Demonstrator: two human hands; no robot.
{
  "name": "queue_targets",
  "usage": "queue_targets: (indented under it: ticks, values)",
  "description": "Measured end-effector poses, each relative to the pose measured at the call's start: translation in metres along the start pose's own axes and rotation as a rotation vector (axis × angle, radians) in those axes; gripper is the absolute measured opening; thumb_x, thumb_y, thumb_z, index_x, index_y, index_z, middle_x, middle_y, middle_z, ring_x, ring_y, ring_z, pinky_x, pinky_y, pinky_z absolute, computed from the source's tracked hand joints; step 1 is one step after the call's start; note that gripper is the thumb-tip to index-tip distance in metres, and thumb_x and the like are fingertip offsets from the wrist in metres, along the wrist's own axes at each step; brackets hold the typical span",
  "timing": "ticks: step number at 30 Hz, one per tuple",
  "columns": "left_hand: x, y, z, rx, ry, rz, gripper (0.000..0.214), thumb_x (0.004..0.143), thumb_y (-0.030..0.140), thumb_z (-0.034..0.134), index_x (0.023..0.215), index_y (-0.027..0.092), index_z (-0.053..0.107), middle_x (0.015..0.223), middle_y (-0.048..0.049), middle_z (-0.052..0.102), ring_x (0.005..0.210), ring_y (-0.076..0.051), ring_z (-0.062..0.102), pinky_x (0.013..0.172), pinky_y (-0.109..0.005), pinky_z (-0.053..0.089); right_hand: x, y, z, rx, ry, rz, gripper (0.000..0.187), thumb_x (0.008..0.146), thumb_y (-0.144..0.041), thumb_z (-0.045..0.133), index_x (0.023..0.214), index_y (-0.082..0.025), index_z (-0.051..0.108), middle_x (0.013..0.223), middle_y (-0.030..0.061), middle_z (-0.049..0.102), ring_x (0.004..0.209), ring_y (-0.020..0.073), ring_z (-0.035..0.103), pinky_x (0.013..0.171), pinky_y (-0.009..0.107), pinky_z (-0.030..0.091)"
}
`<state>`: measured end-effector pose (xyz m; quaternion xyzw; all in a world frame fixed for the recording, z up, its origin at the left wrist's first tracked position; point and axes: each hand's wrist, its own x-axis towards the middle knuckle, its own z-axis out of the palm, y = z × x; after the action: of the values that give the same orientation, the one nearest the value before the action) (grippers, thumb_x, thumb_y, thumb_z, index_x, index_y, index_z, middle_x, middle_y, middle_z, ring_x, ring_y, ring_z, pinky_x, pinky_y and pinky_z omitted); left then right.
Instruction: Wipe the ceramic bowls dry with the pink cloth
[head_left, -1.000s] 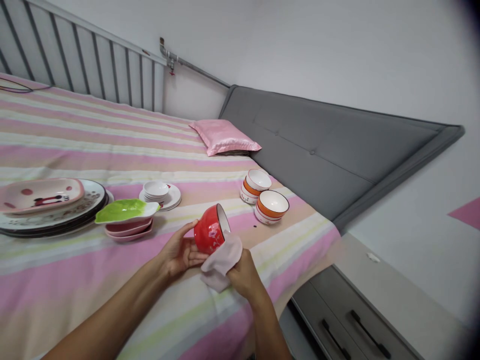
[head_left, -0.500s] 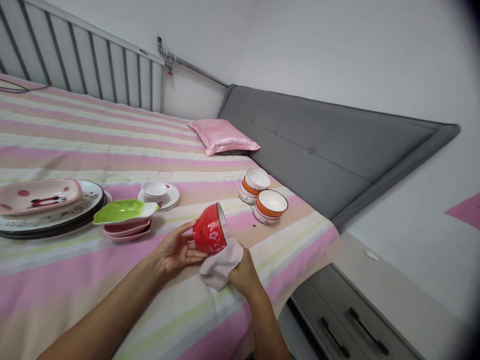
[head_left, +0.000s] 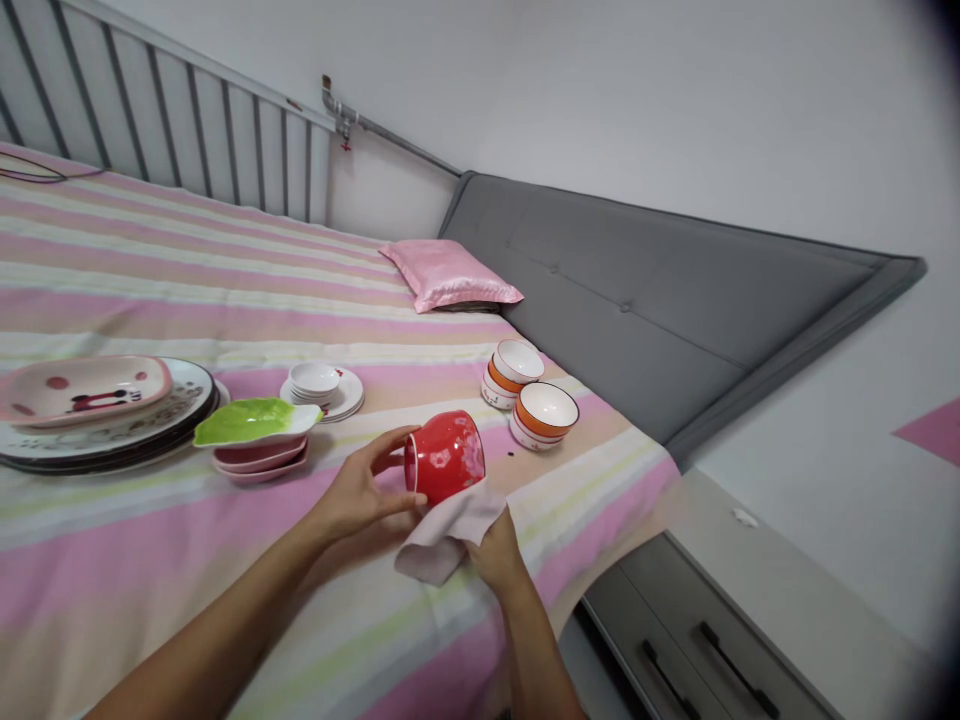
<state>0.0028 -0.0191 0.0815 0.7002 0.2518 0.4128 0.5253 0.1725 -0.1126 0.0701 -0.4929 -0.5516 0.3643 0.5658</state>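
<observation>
A glossy red bowl (head_left: 444, 457) with pink flowers is tipped on its side above the striped bed cover, its foot facing left. The fingers and thumb of my left hand (head_left: 369, 482) grip it around the foot. A pale pink cloth (head_left: 442, 540) is bunched in my right hand (head_left: 495, 552) and lies against the lower right side of the bowl. That hand's fingertips are hidden behind the cloth. Right of the bowl stand two stacks of bowls: a white bowl (head_left: 519, 360) tops the farther stack, and an orange-sided bowl (head_left: 547, 408) tops the nearer one.
At left lie a green leaf-shaped dish (head_left: 255, 422) on pink dishes, small white bowls (head_left: 313, 378) on plates, and large stacked plates (head_left: 191, 385) under a pink oblong dish (head_left: 82, 390). A pink pillow (head_left: 450, 272) rests by the grey headboard (head_left: 675, 270). Drawers (head_left: 675, 620) stand lower right.
The red bowl has turned, so its outside and foot now show instead of its open mouth. My left hand has shifted its grip to the foot; the cloth has moved slightly right.
</observation>
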Motion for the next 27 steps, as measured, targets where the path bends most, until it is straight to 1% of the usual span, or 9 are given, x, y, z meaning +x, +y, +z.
queue_targets:
  ticks: [5,10,13,16,18,20,23,24,27]
  values:
    - [-0.003,-0.002,-0.012,0.381,-0.062,0.255,0.074,0.067,0.030,0.077,0.133,0.026,0.043,0.138,-0.0100,0.047,0.125,-0.029,0.045,0.106,-0.045,0.036,-0.002,0.012,0.001,0.036,0.003,-0.025,0.029,0.069,-0.016,0.061,0.096,-0.021,0.070,0.099,0.0050,0.071,0.090,0.0213,0.067,0.084,0.030,0.054]
    - [-0.004,-0.003,-0.014,0.630,-0.155,0.404,0.057,0.081,0.016,0.060,0.134,0.027,0.040,0.145,-0.0103,0.038,0.130,-0.026,0.040,0.103,-0.044,0.039,-0.003,0.019,0.007,0.137,0.099,-0.021,0.029,0.070,-0.018,0.064,0.098,-0.020,0.068,0.102,0.0056,0.070,0.095,0.0215,0.065,0.089,0.033,0.052]
    - [-0.004,-0.005,-0.015,0.774,-0.182,0.486,0.057,0.083,0.005,0.051,0.134,0.029,0.041,0.147,-0.0096,0.035,0.131,-0.025,0.038,0.100,-0.043,0.042,-0.003,0.025,0.010,0.232,0.168,0.028,0.033,0.070,-0.021,0.066,0.103,-0.020,0.065,0.100,0.0057,0.071,0.098,0.0220,0.064,0.091,0.036,0.051]
    - [-0.004,-0.005,-0.015,0.797,-0.204,0.496,0.060,0.082,0.003,0.049,0.135,0.030,0.041,0.147,-0.0090,0.034,0.132,-0.025,0.037,0.100,-0.043,0.042,-0.004,0.036,0.010,0.279,0.235,0.062,0.040,0.068,-0.023,0.068,0.108,-0.020,0.062,0.100,0.0064,0.070,0.102,0.0229,0.062,0.094,0.039,0.048]
    - [-0.004,-0.004,-0.013,0.727,-0.223,0.445,0.062,0.081,0.006,0.053,0.137,0.031,0.038,0.148,-0.0089,0.033,0.132,-0.025,0.037,0.102,-0.043,0.040,-0.005,0.045,0.008,0.296,0.259,0.083,0.043,0.067,-0.022,0.068,0.110,-0.020,0.060,0.103,0.0072,0.070,0.103,0.0230,0.062,0.095,0.041,0.047]
    - [-0.004,-0.004,-0.011,0.612,-0.179,0.343,0.073,0.076,0.013,0.063,0.140,0.030,0.032,0.150,-0.0098,0.028,0.134,-0.028,0.033,0.104,-0.045,0.037,-0.006,0.051,0.006,0.288,0.289,0.092,0.045,0.066,-0.022,0.069,0.110,-0.020,0.060,0.104,0.0073,0.069,0.102,0.0226,0.062,0.096,0.041,0.047]
    - [-0.004,-0.004,-0.010,0.326,-0.097,0.035,0.093,0.064,0.023,0.077,0.142,0.026,0.028,0.147,-0.0146,0.032,0.129,-0.033,0.040,0.100,-0.047,0.042,-0.005,0.048,0.005,0.230,0.301,0.060,0.041,0.064,-0.020,0.069,0.104,-0.020,0.063,0.104,0.0071,0.069,0.098,0.0221,0.064,0.091,0.037,0.050]
    - [-0.004,-0.004,-0.010,0.190,-0.119,-0.088,0.093,0.061,0.025,0.080,0.141,0.023,0.031,0.143,-0.0161,0.038,0.124,-0.034,0.046,0.097,-0.047,0.045,-0.005,0.043,0.005,0.206,0.272,0.041,0.037,0.064,-0.019,0.068,0.101,-0.019,0.065,0.103,0.0071,0.070,0.096,0.0220,0.065,0.088,0.036,0.051]
    - [-0.005,-0.001,-0.014,-0.261,-0.298,-0.415,0.082,0.064,0.030,0.080,0.135,0.019,0.040,0.125,-0.0164,0.058,0.106,-0.031,0.061,0.090,-0.044,0.049,-0.004,0.022,0.006,0.130,0.128,-0.044,0.026,0.066,-0.018,0.064,0.091,-0.019,0.069,0.096,0.0062,0.072,0.088,0.0211,0.067,0.081,0.031,0.055]
